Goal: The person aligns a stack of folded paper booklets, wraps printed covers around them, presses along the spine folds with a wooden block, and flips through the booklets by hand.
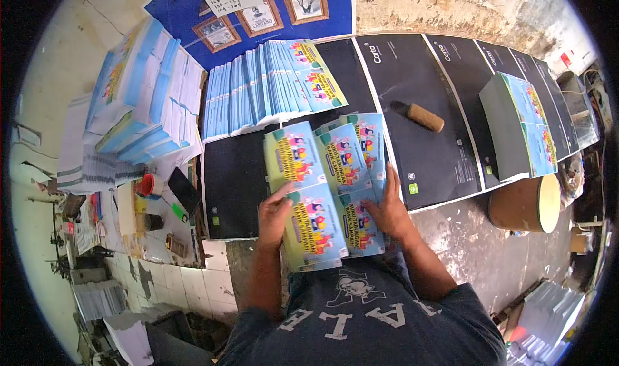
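Close to my body, at the front edge of the black table, I hold printed booklet covers with bright cartoon figures. My left hand (276, 215) is closed on the left edge of a double-cover sheet (306, 195), its thumb on top. My right hand (391, 206) grips the right edge of another group of booklet covers (351, 159), fanned slightly out of line. The left sheet partly overlaps the right group. Behind them lies a long overlapping row of the same booklets (258, 85), with blue backs and two covers showing at its right end.
A brush-like tool with a wooden handle (424, 117) lies on the black table (419, 166). A tall stack of booklets (519, 127) stands at the right, above a brown round bin (525, 205). Large paper piles (138, 101) rise at the left, beside a dark phone-like slab (184, 190).
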Tool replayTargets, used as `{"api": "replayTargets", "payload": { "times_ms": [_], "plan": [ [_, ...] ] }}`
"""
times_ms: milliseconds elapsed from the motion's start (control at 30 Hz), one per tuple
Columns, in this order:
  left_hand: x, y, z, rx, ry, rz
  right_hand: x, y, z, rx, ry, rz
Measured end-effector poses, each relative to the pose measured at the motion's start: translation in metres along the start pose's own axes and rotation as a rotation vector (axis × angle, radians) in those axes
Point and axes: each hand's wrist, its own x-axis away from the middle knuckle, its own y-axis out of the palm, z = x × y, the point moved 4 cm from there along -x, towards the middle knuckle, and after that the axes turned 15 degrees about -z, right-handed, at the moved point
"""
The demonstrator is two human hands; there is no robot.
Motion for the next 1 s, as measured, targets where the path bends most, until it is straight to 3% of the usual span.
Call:
{"api": "replayTargets", "payload": {
  "times_ms": [167,233,300,400,500,567,600,733,800,900,1000],
  "plan": [
    [-0.011,0.047,-0.015,-0.167,0.011,0.027,-0.009,0.012,0.016,0.307,-0.093,-0.206],
    [-0.015,0.062,-0.012,-0.224,0.001,0.015,-0.008,0.014,0.029,-0.048,0.031,-0.219],
    [-0.016,0.065,-0.017,-0.261,0.016,-0.010,-0.006,0.014,0.023,-0.097,0.012,-0.121],
    [-0.022,0.058,-0.023,-0.239,0.061,0.003,-0.006,0.008,0.017,-0.468,0.017,-0.127],
    [-0.020,0.051,-0.025,-0.173,0.047,0.100,-0.002,0.011,0.026,-0.396,-0.036,-0.109],
    [-0.019,0.047,-0.047,0.029,-0.261,-0.038,0.000,0.014,0.022,-0.304,-0.150,-0.093],
    [-0.022,0.056,-0.043,0.003,-0.141,-0.068,0.002,0.013,0.017,-0.255,-0.112,-0.114],
    [-0.021,0.060,-0.036,-0.163,-0.188,-0.082,0.002,0.013,0.020,-0.265,-0.038,-0.158],
    [-0.019,0.061,-0.034,-0.128,-0.185,-0.077,-0.002,0.013,0.018,-0.426,-0.055,-0.163],
    [-0.015,0.057,-0.039,-0.092,-0.176,-0.051,-0.002,0.005,0.010,-0.248,-0.035,-0.197],
    [-0.011,0.051,-0.038,-0.039,-0.141,0.010,-0.003,0.009,0.020,-0.345,-0.054,-0.140]
  ]
}}
